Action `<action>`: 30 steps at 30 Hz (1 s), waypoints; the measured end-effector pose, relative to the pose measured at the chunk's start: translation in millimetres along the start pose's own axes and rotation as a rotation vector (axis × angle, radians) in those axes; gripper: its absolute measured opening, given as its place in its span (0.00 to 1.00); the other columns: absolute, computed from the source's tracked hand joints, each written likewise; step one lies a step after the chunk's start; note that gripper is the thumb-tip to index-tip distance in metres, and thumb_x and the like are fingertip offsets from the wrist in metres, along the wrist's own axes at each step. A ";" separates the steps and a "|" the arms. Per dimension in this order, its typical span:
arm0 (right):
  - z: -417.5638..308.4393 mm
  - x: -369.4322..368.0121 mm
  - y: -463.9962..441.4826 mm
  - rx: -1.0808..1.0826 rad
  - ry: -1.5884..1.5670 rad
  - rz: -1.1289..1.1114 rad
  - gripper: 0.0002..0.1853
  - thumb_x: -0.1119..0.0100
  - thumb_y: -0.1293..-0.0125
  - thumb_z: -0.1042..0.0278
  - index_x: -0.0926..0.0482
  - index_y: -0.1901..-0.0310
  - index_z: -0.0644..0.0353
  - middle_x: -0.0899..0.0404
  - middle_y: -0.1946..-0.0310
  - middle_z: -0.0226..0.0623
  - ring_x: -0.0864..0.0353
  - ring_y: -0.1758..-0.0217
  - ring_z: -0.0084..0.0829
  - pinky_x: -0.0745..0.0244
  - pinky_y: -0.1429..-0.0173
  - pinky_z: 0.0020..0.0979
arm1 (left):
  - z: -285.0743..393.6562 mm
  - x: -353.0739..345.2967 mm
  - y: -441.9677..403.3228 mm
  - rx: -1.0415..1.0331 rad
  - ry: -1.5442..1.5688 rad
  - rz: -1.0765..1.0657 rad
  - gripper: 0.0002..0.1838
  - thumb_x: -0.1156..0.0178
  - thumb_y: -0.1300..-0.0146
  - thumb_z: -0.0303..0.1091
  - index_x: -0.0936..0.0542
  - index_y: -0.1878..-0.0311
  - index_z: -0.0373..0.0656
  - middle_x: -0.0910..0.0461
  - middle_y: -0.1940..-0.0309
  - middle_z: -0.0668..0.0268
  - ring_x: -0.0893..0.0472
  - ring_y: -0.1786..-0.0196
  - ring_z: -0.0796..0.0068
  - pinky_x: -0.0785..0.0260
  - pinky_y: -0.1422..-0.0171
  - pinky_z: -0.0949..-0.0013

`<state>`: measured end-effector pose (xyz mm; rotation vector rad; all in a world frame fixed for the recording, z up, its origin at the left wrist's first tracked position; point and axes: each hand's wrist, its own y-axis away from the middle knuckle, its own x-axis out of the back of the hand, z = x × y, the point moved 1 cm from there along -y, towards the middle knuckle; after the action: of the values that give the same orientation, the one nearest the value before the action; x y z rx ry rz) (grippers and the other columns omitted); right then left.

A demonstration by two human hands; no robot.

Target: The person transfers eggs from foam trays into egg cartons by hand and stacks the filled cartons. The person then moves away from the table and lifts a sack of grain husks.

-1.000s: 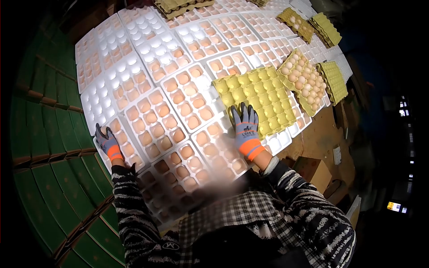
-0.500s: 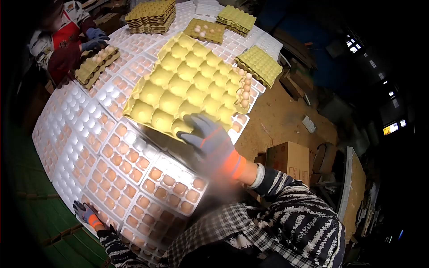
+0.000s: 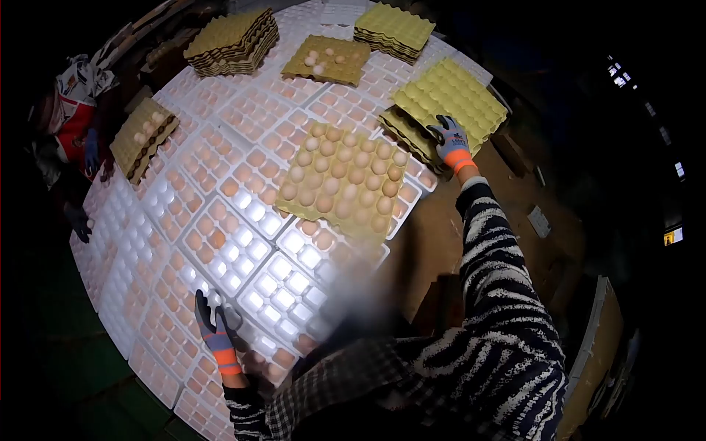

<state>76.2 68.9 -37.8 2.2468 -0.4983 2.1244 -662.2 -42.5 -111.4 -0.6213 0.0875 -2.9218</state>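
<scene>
My right hand [image 3: 450,138], in a grey glove with an orange cuff, grips the near edge of a yellow egg tray [image 3: 448,99]. That tray lies tilted over a stack of similar trays [image 3: 412,136] at the right edge of the table. Left of it, a yellow tray full of eggs [image 3: 342,176] rests on the white egg trays. My left hand [image 3: 215,331] lies over the white plastic trays [image 3: 283,290] near the front, fingers apart, holding nothing. Some cells beside it are without eggs, others hold brown eggs.
A co-worker [image 3: 77,132] stands at the far left beside a tray with a few eggs [image 3: 143,136]. At the back are a tall tray stack [image 3: 232,44], a tray with several eggs [image 3: 327,59] and another yellow stack [image 3: 393,33]. A board [image 3: 592,353] stands lower right.
My right hand has carried the empty yellow tray from the middle to the stack at the right. The full egg tray is now uncovered. My left hand sits further right in view.
</scene>
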 end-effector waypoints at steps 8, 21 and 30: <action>-73.2 -6.3 35.0 0.350 -0.471 -0.160 0.26 0.33 0.42 0.65 0.18 0.39 0.41 0.27 0.32 0.39 0.26 0.32 0.44 0.28 0.31 0.47 | 175.9 -220.8 -42.4 -0.580 -0.376 -0.606 0.34 0.36 0.44 0.25 0.24 0.31 0.47 0.24 0.32 0.56 0.28 0.30 0.48 0.36 0.23 0.52; -111.6 -24.4 94.2 0.586 -0.320 -0.439 0.16 0.40 0.37 0.67 0.17 0.47 0.42 0.22 0.49 0.35 0.20 0.42 0.42 0.22 0.39 0.40 | 111.9 -315.2 -102.9 -0.059 0.348 -0.585 0.17 0.35 0.43 0.28 0.24 0.50 0.41 0.22 0.56 0.64 0.24 0.53 0.71 0.27 0.45 0.68; -84.7 -37.7 96.7 0.059 -1.356 -0.365 0.22 0.31 0.38 0.69 0.18 0.41 0.51 0.23 0.44 0.36 0.20 0.42 0.36 0.21 0.37 0.37 | 191.1 -358.0 -105.5 -0.682 -0.859 -0.822 0.16 0.46 0.32 0.31 0.19 0.43 0.52 0.21 0.44 0.59 0.20 0.41 0.53 0.27 0.39 0.58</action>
<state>-29.9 4.3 -88.0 3.1353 0.0449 0.2316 -275.5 114.5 -70.8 -2.4315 0.9214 -2.8906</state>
